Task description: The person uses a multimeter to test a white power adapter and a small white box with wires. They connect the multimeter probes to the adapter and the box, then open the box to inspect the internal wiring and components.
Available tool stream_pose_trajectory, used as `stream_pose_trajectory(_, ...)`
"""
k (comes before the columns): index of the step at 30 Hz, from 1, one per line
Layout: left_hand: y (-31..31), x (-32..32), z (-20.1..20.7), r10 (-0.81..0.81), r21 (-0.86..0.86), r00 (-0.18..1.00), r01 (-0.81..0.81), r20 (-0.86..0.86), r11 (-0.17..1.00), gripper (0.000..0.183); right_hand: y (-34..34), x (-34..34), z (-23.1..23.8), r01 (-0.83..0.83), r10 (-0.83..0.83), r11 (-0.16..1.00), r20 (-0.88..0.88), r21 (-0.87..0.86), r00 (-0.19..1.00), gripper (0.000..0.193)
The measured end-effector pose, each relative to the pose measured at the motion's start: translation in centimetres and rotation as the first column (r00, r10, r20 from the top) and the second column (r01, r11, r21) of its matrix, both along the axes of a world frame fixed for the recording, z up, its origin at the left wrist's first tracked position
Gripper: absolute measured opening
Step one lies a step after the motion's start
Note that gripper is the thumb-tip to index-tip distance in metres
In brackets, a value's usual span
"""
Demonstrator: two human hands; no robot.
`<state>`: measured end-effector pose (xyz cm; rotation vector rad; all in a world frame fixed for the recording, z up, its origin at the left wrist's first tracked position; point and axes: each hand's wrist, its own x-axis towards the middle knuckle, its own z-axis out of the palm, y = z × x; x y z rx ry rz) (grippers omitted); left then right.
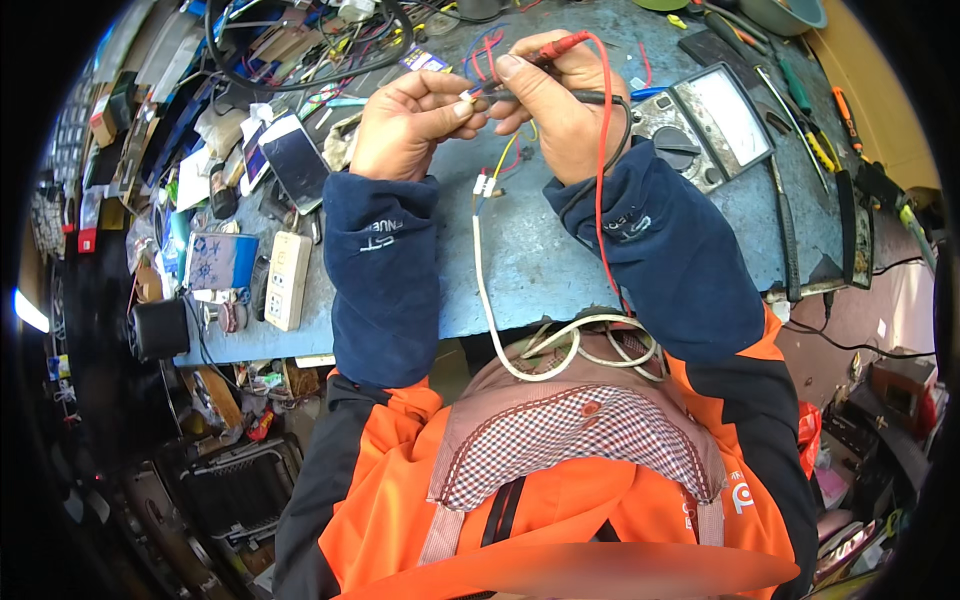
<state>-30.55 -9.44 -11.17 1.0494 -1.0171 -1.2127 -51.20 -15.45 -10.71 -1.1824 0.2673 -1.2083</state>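
My right hand [565, 105] is closed around a red test probe [562, 45] and a black test probe [508, 97], both pointing left toward the other hand. Between thumb and fingers, my left hand [415, 120] pinches a small pale-tipped piece [467, 97] among thin wires; its exact kind is hidden. Right of the hands lies an analog multimeter [700, 125] with a round dial. Below them, a white connector [484, 185] joins a white cable [478, 255] to thin yellow and red wires [508, 150]. The cable drops over the table edge onto my lap.
On the blue workbench [400, 320], a white power strip [288, 280], a phone [293, 160] and a heap of parts crowd the left. Screwdrivers [847, 118] and other tools lie at the far right. A thick black cable [300, 85] loops at the back.
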Motion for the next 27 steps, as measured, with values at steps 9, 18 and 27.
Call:
stream_pose_trajectory(9,0.17,0.03,0.09,0.01,-0.001,1.0,-0.01,0.009,1.0,0.026,0.18,0.3,-0.28,0.023,-0.025,0.999,-0.033,-0.039,0.999,0.009)
stream_pose_trajectory(18,0.09,-0.25,0.4,0.0,-0.011,1.0,0.0,0.018,1.0,0.025,-0.04,0.3,-0.44,0.029,-0.031,0.999,-0.05,-0.046,0.998,0.011)
stream_pose_trajectory(27,0.05,-0.22,0.32,-0.009,-0.014,1.0,0.009,0.023,1.0,0.025,-0.23,0.25,-0.6,0.013,-0.017,0.998,-0.053,-0.066,0.998,0.012)
